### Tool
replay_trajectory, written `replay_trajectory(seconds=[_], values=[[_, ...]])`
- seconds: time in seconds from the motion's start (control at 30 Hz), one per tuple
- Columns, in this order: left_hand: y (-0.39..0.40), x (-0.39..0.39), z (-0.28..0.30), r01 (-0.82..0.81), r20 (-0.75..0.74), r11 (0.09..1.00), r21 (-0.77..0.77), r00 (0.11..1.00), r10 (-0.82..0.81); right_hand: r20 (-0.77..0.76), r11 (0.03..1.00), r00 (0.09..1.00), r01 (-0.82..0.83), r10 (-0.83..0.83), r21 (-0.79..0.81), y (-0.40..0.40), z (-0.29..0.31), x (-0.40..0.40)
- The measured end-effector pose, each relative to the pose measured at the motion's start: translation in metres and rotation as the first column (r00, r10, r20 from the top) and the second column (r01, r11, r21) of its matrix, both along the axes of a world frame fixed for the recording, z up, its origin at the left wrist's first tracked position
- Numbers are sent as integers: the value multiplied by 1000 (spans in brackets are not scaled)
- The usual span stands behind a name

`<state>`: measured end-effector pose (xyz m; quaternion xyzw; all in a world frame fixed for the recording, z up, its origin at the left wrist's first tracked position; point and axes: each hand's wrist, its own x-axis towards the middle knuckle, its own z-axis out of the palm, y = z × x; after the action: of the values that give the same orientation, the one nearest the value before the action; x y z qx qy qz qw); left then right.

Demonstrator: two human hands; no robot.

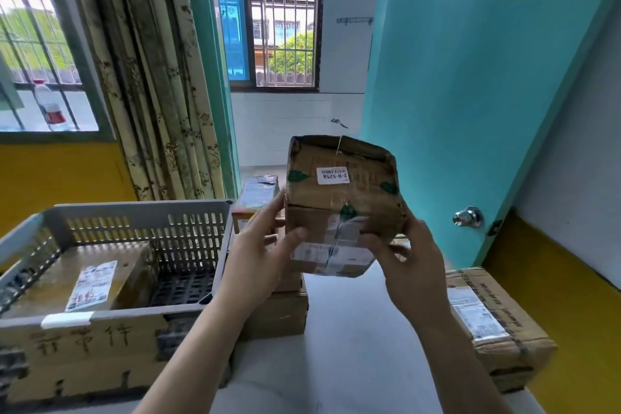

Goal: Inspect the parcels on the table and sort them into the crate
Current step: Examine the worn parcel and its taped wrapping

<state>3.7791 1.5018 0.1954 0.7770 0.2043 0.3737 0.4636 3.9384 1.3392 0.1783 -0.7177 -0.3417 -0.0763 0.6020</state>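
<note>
A dented brown cardboard parcel [339, 202] with a white sticker reading 2-0-5258 and green leaf marks is held up in the air above the table. My left hand [258, 255] grips its left lower side, thumb on the front face. My right hand [410, 262] grips its right lower corner. The grey slotted crate [141, 215] stands at the left, with one flat brown parcel [84, 279] with a white label lying inside it.
More cardboard parcels lie on the white table [353, 346]: a stack [279, 309] beneath my left hand, an orange-and-white box [255, 202] behind it, a taped box [494, 323] at the right. A turquoise door [470, 94] with a metal knob stands right.
</note>
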Motion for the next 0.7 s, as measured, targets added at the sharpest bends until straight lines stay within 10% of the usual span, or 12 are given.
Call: replay_trajectory(seconds=[0.7], values=[[33, -24, 29, 110, 102, 987, -113, 990, -99, -70, 988, 986, -153, 154, 14, 48, 36, -29]])
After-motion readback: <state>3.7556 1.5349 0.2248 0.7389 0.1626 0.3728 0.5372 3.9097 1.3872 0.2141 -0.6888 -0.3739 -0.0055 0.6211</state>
